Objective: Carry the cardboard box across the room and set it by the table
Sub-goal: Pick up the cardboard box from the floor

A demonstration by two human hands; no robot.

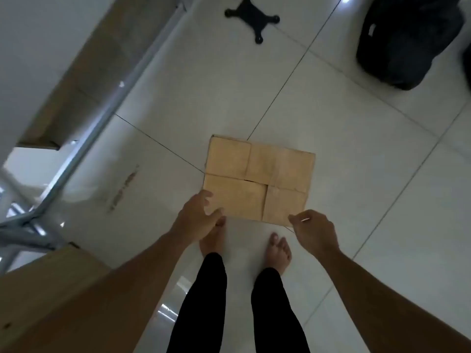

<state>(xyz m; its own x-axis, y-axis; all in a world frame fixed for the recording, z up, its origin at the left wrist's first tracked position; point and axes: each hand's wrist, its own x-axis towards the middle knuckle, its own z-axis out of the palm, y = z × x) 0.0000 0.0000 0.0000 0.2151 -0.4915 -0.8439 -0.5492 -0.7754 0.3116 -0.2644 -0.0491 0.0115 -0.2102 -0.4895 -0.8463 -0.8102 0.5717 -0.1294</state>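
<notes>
The cardboard box (258, 178) is tan, with its top flaps folded shut. It lies flat on the white tiled floor just beyond my bare feet (279, 252). My left hand (197, 217) hovers at the box's near left corner with its fingers spread and grips nothing. My right hand (314, 231) is at the near right corner with its fingers loosely curled. Whether the right hand touches the corner is unclear. The table (33, 284) has a wooden top and grey metal legs and stands to the left of the box.
A wooden shelf board (84, 80) and metal frame (114, 98) run along the left wall. A black star-shaped chair base (251, 16) stands on the floor ahead. A dark bag (405, 39) lies at the upper right. Open tiles lie to the right of the box.
</notes>
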